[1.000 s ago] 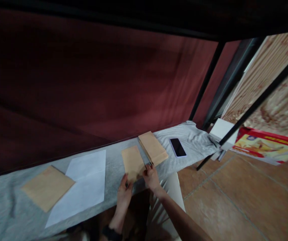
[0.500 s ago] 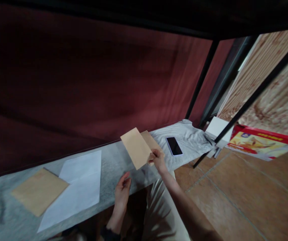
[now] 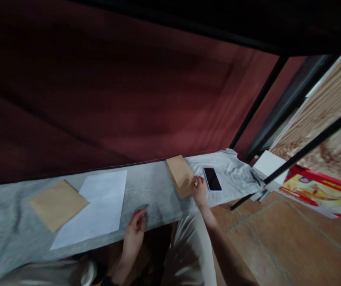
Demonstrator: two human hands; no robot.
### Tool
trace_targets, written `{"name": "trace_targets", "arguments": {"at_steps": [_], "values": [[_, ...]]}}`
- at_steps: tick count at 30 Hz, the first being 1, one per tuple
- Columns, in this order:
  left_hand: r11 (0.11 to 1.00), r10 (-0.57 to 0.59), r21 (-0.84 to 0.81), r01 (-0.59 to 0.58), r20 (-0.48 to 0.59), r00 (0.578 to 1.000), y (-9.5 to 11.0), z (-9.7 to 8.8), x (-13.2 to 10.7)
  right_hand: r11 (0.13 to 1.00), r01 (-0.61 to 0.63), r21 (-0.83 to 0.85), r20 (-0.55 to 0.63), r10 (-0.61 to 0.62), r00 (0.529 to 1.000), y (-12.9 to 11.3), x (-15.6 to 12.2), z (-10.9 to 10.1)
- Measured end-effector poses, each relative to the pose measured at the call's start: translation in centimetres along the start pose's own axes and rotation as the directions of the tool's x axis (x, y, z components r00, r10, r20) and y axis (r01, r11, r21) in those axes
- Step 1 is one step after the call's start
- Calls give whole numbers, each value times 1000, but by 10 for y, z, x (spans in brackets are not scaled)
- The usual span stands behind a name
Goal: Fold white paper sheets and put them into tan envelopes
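Brown paper envelopes [image 3: 180, 174] lie in a small pile on the cloth-covered bench, to the right of the middle. My right hand [image 3: 199, 191] is at the pile's right edge with fingers curled in a pinch; the fingertips partly hide the contact there. Low over the front edge of the bench, my left hand [image 3: 135, 228] holds nothing, its fingers loosely bent and apart. Farther left, another brown envelope [image 3: 58, 205] overlaps a creased white sheet of paper [image 3: 101, 208]. Just right of my right hand lies a phone [image 3: 212, 179] with a dark screen.
Grey cloth [image 3: 149, 186] covers the long, narrow bench. Behind it hangs a dark red curtain [image 3: 158, 119]. Black metal bars [image 3: 258, 103] rise at the right. A white box [image 3: 269, 165] and a red and yellow carton [image 3: 322, 190] stand beyond the bench end, above a tiled floor [image 3: 265, 238].
The envelope my right hand held up is now down on the pile. My right hand has moved right, to the pile's edge. My left hand has shifted left and the view has turned slightly.
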State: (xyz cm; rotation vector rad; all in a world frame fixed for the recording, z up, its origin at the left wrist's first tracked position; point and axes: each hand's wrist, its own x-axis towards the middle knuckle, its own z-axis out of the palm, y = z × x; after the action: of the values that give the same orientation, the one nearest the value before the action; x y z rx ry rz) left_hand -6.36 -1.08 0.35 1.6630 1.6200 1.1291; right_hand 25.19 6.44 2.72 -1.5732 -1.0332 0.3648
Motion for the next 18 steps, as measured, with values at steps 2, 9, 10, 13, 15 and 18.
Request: {"name": "trace_targets", "arguments": {"at_steps": [2,9,10,13,15,18], "values": [[981,75,183,-61,-68,995,-5,-15,6,973,168,-160,38,-164,986,1,-20,4],[643,-31,745,178,-207,978,-37,-58,11,856,508,-99,366,-444,818,5,-104,46],[606,-51,777,172,-178,983,-41,-62,9,841,528,-115,389,-451,803,5,-113,51],[544,-49,835,77,-60,997,-44,-73,5,792,566,-229,420,-444,791,4,-130,61],[527,-60,849,31,0,998,-38,-81,5,757,584,-294,429,-442,788,4,-134,62],[503,-141,864,-3,86,986,-24,-91,12,719,618,-316,452,-459,765,5,-134,61]]}}
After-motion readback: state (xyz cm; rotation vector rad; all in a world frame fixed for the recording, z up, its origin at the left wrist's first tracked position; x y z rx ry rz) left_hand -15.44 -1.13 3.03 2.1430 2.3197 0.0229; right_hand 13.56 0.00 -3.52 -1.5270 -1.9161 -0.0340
